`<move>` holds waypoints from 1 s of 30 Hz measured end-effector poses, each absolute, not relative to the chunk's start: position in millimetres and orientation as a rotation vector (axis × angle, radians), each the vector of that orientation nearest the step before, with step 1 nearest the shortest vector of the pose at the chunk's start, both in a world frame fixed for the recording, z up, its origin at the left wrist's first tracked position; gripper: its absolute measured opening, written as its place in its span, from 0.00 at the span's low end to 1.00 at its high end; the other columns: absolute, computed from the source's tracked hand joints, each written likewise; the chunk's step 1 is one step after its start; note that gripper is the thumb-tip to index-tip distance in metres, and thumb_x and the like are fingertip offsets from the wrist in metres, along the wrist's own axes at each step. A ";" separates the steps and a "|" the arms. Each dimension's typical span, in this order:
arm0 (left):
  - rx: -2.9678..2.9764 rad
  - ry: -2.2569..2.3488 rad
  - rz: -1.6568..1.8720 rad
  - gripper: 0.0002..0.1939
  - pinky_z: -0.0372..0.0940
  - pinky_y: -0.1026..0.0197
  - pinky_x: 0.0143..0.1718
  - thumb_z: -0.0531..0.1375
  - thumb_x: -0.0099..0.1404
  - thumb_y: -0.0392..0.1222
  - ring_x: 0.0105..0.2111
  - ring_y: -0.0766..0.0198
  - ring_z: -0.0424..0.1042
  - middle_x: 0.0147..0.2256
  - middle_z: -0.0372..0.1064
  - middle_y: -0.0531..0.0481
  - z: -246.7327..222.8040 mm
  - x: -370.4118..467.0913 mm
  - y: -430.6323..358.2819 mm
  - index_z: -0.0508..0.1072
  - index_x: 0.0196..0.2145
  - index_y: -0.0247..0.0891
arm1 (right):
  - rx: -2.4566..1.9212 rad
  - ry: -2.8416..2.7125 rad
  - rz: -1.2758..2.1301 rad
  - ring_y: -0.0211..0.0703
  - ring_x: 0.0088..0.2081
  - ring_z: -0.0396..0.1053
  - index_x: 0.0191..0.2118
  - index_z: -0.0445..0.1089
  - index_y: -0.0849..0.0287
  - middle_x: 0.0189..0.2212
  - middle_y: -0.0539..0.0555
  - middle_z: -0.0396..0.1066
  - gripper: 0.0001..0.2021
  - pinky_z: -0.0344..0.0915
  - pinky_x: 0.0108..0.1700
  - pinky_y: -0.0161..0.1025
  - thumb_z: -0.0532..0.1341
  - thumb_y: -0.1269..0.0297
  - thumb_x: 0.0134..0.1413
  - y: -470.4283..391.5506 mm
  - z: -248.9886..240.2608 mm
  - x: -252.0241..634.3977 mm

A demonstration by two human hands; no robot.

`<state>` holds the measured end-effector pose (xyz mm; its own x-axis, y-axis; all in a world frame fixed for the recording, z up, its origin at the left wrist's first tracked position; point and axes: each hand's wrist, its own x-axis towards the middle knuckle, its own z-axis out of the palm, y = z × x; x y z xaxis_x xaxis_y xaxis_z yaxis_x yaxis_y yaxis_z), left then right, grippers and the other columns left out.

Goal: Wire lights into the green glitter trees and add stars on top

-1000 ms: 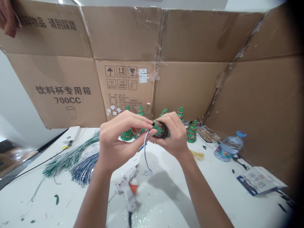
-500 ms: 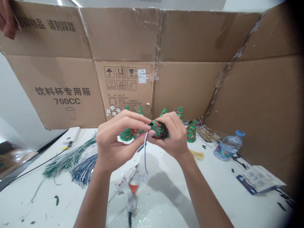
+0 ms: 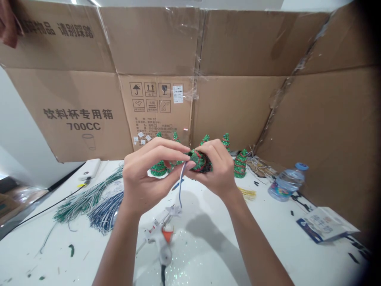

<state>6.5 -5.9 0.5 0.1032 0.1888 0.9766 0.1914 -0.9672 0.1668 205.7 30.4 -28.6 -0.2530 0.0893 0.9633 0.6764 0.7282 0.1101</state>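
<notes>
My right hand [image 3: 218,169] is closed around a small green Christmas tree [image 3: 198,160] with red trim, tilted so that one end faces my left hand. At that end, the thumb and fingertips of my left hand [image 3: 151,172] pinch a thin blue-and-white wire [image 3: 181,184]. It hangs down in a curve, with a whitish translucent piece [image 3: 175,210] at its lower end. My fingers hide where wire and tree meet. Below lies a white glue gun [image 3: 160,242] with an orange trigger. Behind my hands stand several finished-looking green trees [image 3: 239,163].
Bundles of green wires [image 3: 86,194] and blue wires [image 3: 107,210] lie at left, near a white power bank [image 3: 91,170]. At right are a water bottle [image 3: 287,183] and a milk packet [image 3: 326,225]. Cardboard [image 3: 238,47] walls the back; another person's hand [image 3: 8,26] hangs at upper left.
The wire's lower end, with the whitish piece, has swung slightly left and up. Both hands keep nearly the same place and grip.
</notes>
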 end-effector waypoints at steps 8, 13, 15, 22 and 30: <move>-2.322 -0.429 -2.063 0.11 0.73 0.58 0.31 0.77 0.61 0.30 0.38 0.59 0.81 0.41 0.83 0.46 1.6 7.1 -6.0 0.83 0.40 0.39 | -0.592 -1.780 -0.617 0.50 0.37 0.69 0.44 0.66 0.53 0.33 0.53 0.70 0.15 0.70 0.40 0.47 0.73 0.59 0.60 26.0 -27.6 203.1; -2.312 -0.390 -2.061 0.10 0.74 0.58 0.32 0.74 0.63 0.28 0.38 0.60 0.80 0.40 0.82 0.47 1.8 5.9 -5.5 0.83 0.39 0.40 | -0.612 -1.768 -0.640 0.50 0.36 0.69 0.44 0.66 0.52 0.32 0.52 0.70 0.14 0.68 0.38 0.46 0.72 0.60 0.60 27.7 -27.9 204.7; -2.304 -0.405 -2.032 0.10 0.75 0.57 0.35 0.74 0.63 0.28 0.39 0.60 0.81 0.40 0.82 0.48 1.8 5.7 -4.6 0.83 0.38 0.41 | -0.615 -1.776 -0.649 0.50 0.37 0.69 0.44 0.66 0.53 0.33 0.53 0.70 0.15 0.68 0.39 0.46 0.72 0.61 0.59 26.8 -27.3 204.5; -2.331 -0.396 -2.087 0.11 0.73 0.58 0.29 0.76 0.63 0.33 0.36 0.60 0.79 0.40 0.82 0.48 1.3 6.0 -4.6 0.83 0.42 0.42 | -0.585 -1.793 -0.614 0.50 0.37 0.70 0.43 0.66 0.53 0.33 0.53 0.71 0.15 0.69 0.39 0.47 0.72 0.60 0.60 24.9 -27.1 202.6; -2.335 -0.409 -2.051 0.09 0.76 0.56 0.34 0.73 0.65 0.32 0.38 0.60 0.80 0.41 0.82 0.49 0.8 4.0 -1.9 0.82 0.38 0.45 | -0.585 -1.801 -0.628 0.51 0.37 0.70 0.44 0.66 0.53 0.33 0.53 0.70 0.14 0.68 0.38 0.47 0.72 0.58 0.62 23.6 -25.9 202.9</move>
